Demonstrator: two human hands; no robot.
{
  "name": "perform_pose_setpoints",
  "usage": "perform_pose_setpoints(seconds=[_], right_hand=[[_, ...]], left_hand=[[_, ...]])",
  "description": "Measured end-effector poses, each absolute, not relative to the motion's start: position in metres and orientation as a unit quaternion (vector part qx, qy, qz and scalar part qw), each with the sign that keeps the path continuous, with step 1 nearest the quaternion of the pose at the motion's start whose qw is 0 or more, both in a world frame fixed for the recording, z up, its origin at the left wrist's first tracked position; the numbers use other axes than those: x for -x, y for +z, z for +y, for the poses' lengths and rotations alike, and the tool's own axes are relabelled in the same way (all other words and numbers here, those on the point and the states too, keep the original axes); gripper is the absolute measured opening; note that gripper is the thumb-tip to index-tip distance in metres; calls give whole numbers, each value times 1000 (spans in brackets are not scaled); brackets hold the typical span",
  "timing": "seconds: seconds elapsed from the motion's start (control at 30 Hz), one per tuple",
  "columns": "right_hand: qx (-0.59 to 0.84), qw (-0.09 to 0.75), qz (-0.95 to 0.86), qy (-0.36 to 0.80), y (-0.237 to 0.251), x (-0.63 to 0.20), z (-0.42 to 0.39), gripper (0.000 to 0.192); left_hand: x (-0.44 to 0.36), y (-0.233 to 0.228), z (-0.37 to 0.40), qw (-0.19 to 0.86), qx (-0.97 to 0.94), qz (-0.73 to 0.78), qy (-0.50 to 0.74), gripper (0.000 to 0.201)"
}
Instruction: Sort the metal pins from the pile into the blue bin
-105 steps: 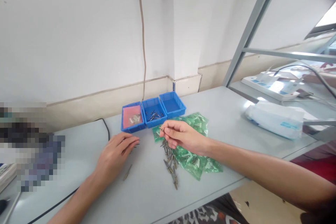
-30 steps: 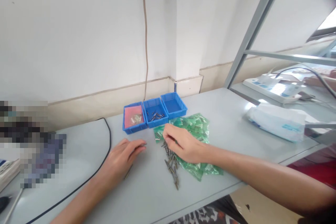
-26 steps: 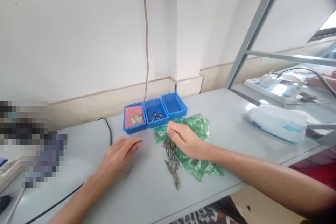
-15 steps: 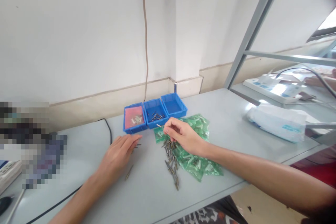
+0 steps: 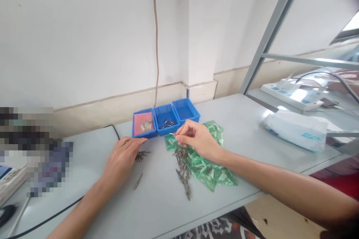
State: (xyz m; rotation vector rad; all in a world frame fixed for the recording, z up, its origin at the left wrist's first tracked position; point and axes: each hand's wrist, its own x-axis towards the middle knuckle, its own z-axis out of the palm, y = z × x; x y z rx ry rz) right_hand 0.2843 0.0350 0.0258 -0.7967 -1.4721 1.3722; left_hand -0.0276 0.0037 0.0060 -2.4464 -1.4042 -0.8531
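A black cable point(image 5: 50, 218), a white bag point(image 5: 294, 129), perhaps a power strip point(image 5: 291, 92).

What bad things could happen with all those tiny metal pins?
The pin pinched in the right hand is tiny and could slip out. The loose pile of pins reaches near the table edge, so some might roll off. The left hand could scatter the small cluster beside it.

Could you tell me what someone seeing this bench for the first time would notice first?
Probably the three blue trays in a row at the back of the grey table, the middle one holding small metal pins. Just in front, the right hand pinches one pin above a scatter of pins and green packets. The left hand lies flat on the table beside a few more pins.
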Motion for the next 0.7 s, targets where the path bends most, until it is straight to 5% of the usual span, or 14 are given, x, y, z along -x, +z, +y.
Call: perform_pose_setpoints(seconds=[0.7], right_hand=[[345,436,-642,528,21,-285,39,17]], left_hand=[[27,-1,6,39,847,-479,-226,24]])
